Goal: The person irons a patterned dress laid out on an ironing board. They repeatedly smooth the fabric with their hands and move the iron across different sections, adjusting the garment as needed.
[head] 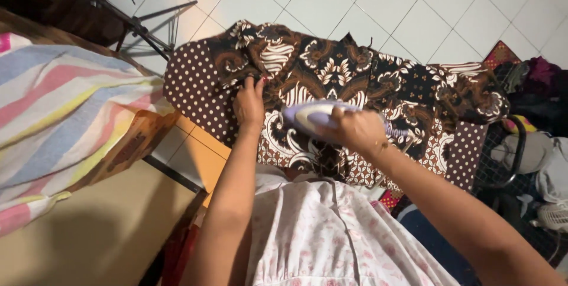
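The head view shows one clothes iron [316,117], pale lilac and white, one patterned garment [378,79] in dark brown with cream leaf and flower motifs, and one ironing board [192,87] whose cover is brown with white dots. The garment lies spread flat across the board, covering nearly all of it; the dotted cover shows bare only at the board's left end and in a narrow strip at its right end. The right hand [355,131] is closed around the iron's handle, and the iron sits on the cloth near the middle of the board, toward its near edge. The left hand [249,105] rests palm down on the garment just left of the iron, fingers [258,83] bent and pressing on a fold of the cloth; whether it pinches the fold cannot be told. The board stands over a floor of white tiles [414,13]. To the left lies one striped cloth [53,114] in pink, blue, yellow and white, draped over a wooden piece of furniture. At the far left a dark metal stand [145,28] rests on the tiles. To the right a heap of clothes [535,126] sits just beside the board's end.
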